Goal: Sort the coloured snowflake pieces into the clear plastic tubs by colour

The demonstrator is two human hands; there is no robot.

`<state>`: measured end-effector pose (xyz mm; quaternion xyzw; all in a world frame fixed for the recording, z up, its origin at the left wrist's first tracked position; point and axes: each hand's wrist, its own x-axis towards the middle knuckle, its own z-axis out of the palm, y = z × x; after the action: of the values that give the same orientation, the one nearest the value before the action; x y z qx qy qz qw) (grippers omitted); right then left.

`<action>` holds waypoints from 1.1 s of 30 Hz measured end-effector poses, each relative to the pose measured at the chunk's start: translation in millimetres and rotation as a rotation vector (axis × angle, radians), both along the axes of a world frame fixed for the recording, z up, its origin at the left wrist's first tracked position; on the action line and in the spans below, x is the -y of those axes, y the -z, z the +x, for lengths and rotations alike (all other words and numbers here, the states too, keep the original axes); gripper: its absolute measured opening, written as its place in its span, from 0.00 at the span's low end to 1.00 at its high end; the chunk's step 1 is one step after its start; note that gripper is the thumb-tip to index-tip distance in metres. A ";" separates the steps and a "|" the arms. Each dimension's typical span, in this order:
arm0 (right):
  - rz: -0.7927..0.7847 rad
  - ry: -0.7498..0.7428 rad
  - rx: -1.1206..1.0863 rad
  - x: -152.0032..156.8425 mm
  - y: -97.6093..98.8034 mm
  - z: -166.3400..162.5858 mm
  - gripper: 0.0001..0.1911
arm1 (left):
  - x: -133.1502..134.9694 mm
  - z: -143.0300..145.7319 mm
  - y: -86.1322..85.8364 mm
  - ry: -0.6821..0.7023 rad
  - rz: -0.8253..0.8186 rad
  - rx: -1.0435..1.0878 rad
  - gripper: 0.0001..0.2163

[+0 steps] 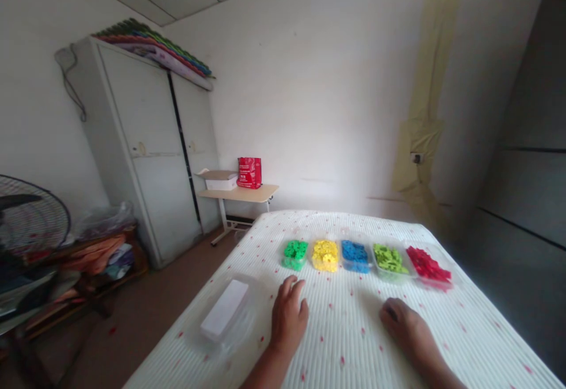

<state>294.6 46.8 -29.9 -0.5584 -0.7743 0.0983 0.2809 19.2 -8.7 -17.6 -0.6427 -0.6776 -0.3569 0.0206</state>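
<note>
My left hand (289, 312) is over the table with its fingers apart and nothing in them, below the container of green pieces (295, 250). To the right, my right hand (405, 323) is curled closed; whatever its fingers may hold is hidden. Beyond my hands stands a row of clear plastic containers of small plastic pieces. After the green come yellow flower-shaped pieces (325, 253), blue pieces (354, 253), lime green pieces (389, 258) and red pieces (428, 265). Left of my left hand, a white oblong box (225, 309) lies on clear plastic.
A white ribbed cloth with red specks (340, 324) covers the table. Behind stands a small desk (260, 193) with a red bag (250, 172) and a carton (221, 183). At left are a grey cabinet (154, 141) and a fan (30, 218).
</note>
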 end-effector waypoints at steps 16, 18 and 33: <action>-0.028 -0.041 -0.049 -8.7 2.1 2.1 0.17 | -44.5 -20.2 -40.9 -0.135 -0.297 -0.105 0.08; -0.032 -0.037 -0.055 -6.7 0.9 2.1 0.16 | -24.8 -15.9 -38.9 -0.133 -0.310 -0.128 0.08; -0.017 -0.056 -0.033 -1.6 1.2 5.5 0.17 | 85.2 32.6 -10.9 0.316 -0.159 -0.174 0.17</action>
<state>300.1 48.4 -31.1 -0.5372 -0.7839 0.1218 0.2864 51.8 -93.9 -6.7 -0.7692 -0.5899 -0.2439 -0.0279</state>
